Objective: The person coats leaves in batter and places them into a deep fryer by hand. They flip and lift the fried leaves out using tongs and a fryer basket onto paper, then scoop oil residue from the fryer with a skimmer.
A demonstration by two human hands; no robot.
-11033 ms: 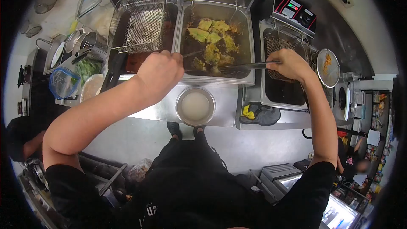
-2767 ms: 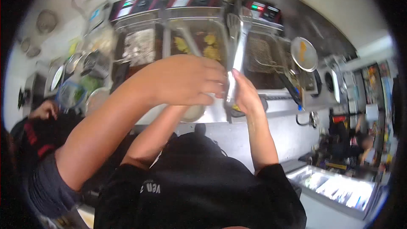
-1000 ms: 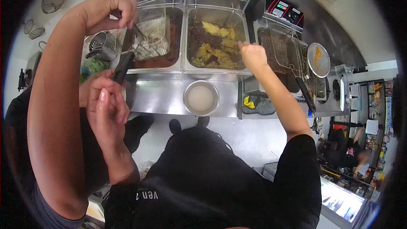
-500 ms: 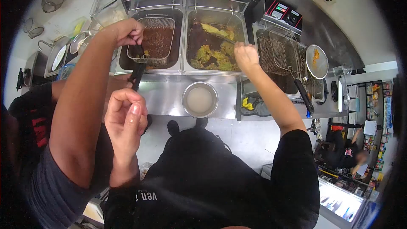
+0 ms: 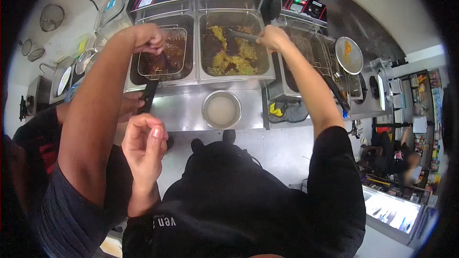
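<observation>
Three fryers (image 5: 235,78) line a steel counter (image 5: 184,111) above grey floor (image 5: 282,155).

Three fryers (image 5: 234,75) and one bowl (image 5: 221,126) are standing on the worktop (image 5: 179,112), two baskets (image 5: 306,43) are sitting in fryers, one pair of tongs (image 5: 244,35) is showing, and three strainers (image 5: 51,17) are hanging.

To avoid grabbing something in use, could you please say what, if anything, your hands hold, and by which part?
My right hand grips metal tongs by their handle end; my curled left hand appears empty.
</observation>
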